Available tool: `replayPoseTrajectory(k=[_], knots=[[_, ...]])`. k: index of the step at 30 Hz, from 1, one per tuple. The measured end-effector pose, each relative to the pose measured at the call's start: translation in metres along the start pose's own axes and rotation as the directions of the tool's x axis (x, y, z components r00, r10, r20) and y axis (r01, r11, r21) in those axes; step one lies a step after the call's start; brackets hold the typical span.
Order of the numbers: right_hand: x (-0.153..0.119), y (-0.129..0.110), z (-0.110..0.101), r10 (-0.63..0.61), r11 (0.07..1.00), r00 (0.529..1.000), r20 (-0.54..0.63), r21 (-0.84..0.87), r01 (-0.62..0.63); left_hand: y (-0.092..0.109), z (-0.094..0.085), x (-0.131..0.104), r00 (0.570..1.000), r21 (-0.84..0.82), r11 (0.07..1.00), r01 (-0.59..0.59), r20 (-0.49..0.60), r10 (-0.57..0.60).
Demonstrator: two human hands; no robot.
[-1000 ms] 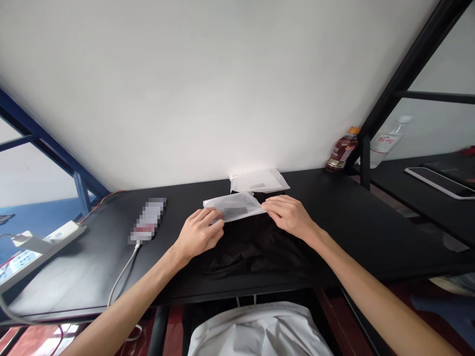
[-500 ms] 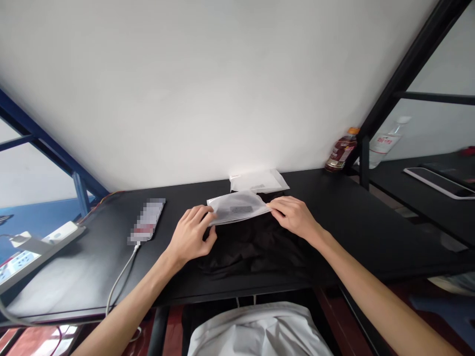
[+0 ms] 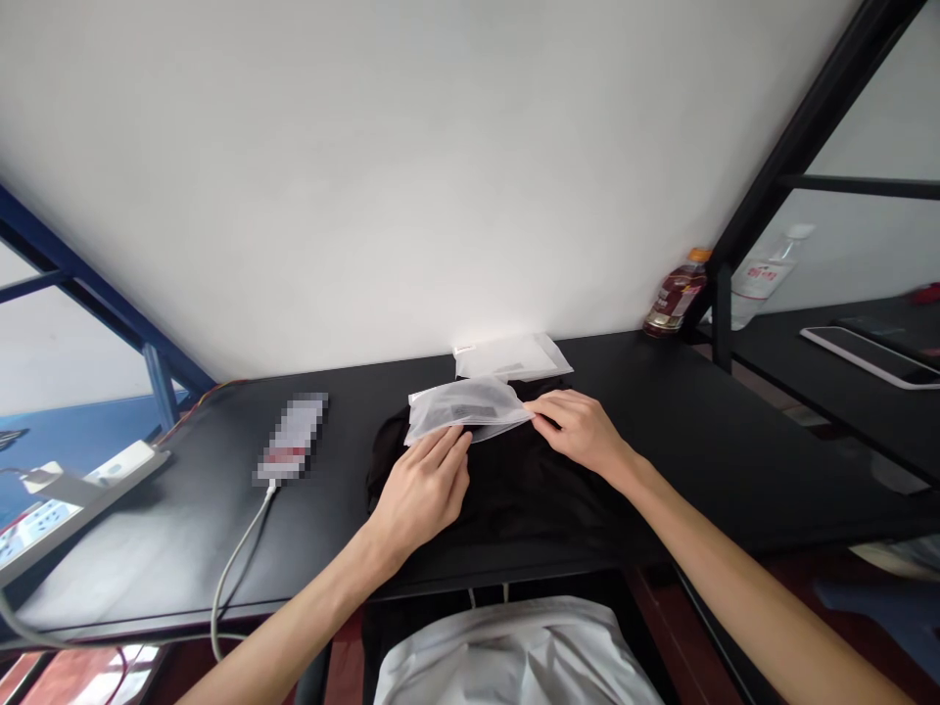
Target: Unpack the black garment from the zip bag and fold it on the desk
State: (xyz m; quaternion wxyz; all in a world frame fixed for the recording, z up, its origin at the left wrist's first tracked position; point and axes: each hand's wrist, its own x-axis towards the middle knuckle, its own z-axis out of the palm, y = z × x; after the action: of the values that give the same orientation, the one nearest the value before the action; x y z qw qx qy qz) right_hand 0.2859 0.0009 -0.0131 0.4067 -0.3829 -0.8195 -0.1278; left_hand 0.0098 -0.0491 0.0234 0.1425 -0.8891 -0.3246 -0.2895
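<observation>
A frosted translucent plastic bag (image 3: 455, 403) with a small block of dark print lies over a heap of black cloth (image 3: 506, 499) on the black desk. Its near edge gapes apart in a slit. At that edge, my left hand (image 3: 426, 490) has its fingers stretched out side by side; the fingertips touch the opening, and whether they reach inside is hard to tell. My right hand (image 3: 577, 428) pinches the bag's right corner between thumb and fingers. Behind it, against the wall, rests a second frosted bag (image 3: 514, 355), touched by neither hand.
To the left lies a phone (image 3: 294, 438) with a white charging cable (image 3: 239, 568). A power strip (image 3: 80, 499) runs along the desk's left edge. By the right frame stand a dark drink bottle (image 3: 677, 294) and, beyond it, a clear bottle (image 3: 768, 279).
My left hand has let go of the bag's left end and moved right to the middle of its near edge. That edge now gapes wider. My right hand keeps its pinch.
</observation>
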Motion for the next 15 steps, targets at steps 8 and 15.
replayPoseTrajectory(k=[8,15], knots=[[0.004,-0.004,-0.001,-0.056,0.996,0.998,0.017,0.063,0.055,0.004,0.018,0.028,0.942,0.203,0.956,0.214,0.215,-0.257],[0.007,-0.011,0.005,-0.104,0.993,0.993,0.052,0.065,0.101,-0.01,0.039,0.044,0.847,0.294,0.898,0.327,0.329,-0.417]])
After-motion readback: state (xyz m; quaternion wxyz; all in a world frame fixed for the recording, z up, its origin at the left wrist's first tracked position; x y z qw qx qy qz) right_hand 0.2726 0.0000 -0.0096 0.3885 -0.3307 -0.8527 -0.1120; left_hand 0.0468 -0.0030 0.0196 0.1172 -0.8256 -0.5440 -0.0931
